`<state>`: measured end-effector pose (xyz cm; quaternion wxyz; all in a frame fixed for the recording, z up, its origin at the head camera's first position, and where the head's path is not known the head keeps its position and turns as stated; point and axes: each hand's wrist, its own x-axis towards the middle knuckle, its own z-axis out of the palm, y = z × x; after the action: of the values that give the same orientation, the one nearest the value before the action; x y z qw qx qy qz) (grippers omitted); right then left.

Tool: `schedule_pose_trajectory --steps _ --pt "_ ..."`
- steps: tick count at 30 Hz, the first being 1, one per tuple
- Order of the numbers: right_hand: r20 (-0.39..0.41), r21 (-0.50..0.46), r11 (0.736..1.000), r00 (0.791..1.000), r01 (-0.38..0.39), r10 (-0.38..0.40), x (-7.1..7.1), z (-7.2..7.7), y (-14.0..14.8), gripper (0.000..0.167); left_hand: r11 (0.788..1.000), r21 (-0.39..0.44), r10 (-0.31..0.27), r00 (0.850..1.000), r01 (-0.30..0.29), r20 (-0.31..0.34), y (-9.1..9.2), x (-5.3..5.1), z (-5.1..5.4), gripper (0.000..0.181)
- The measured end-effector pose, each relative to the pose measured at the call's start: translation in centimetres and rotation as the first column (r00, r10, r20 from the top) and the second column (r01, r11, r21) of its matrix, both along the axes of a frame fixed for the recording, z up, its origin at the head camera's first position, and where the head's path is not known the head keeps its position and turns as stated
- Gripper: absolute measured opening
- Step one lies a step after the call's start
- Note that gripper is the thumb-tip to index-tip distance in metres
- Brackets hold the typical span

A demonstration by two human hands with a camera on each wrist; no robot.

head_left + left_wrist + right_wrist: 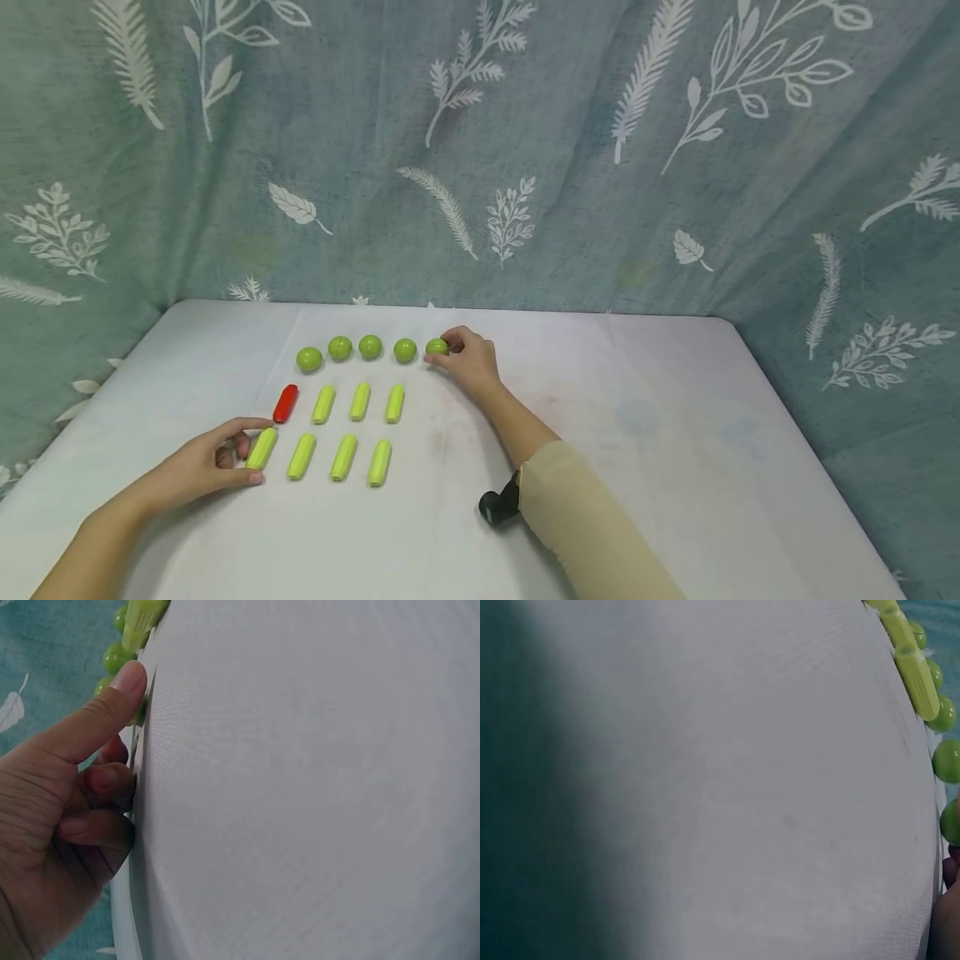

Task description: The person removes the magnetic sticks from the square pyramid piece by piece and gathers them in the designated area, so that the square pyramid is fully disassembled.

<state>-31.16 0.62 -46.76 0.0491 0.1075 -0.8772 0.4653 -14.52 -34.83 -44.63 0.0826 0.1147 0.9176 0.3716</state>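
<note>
My left hand (206, 462) is at the left end of the nearer row, its index finger and thumb at the two ends of a short yellow-green stick (261, 450). In the left wrist view its thumb (112, 705) is extended and other fingers curl inward; the held stick is hidden there. My right hand (472, 362) pinches a shiny green ball (437, 347) at the right end of a row of several such balls (370, 347). The right wrist view shows only a sliver of that hand beside the ball (950, 823). A red stick (286, 403) lies just beyond the left fingertips.
More yellow-green sticks lie in two rows: the farther one includes a stick (359, 402), the nearer one another (343, 457). All rest on a white-covered table (637, 467). A leaf-patterned cloth (360, 167) hangs behind. A black device (498, 504) sits at the right wrist.
</note>
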Motion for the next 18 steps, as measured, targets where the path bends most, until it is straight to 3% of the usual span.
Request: schedule_pose_trajectory --steps 7,10,12,15,18 --pt "0.041 -0.181 0.983 0.998 -0.029 0.037 0.4 -0.1 0.6 0.053 0.999 0.011 0.034 0.995 -0.033 -0.098 0.2 0.5 0.0 0.077" --pt "0.072 -0.226 0.973 0.995 -0.044 0.062 1.2 0.4 1.5 0.057 0.997 0.012 0.073 0.976 -0.072 -0.204 1.0 0.9 0.4 0.071" --pt "0.103 -0.246 0.967 0.990 -0.065 0.093 2.0 1.0 2.3 0.059 0.995 0.040 0.101 0.945 -0.093 -0.310 2.0 1.2 0.8 0.065" --pt "0.133 -0.239 0.963 0.978 -0.126 0.161 3.5 2.0 3.7 0.066 0.992 0.088 0.123 0.866 -0.092 -0.484 4.0 1.6 1.6 0.063" --pt "0.131 -0.225 0.955 0.965 -0.195 0.228 5.5 2.9 5.5 0.071 0.992 0.099 0.116 0.813 -0.072 -0.571 6.7 2.0 2.6 0.074"
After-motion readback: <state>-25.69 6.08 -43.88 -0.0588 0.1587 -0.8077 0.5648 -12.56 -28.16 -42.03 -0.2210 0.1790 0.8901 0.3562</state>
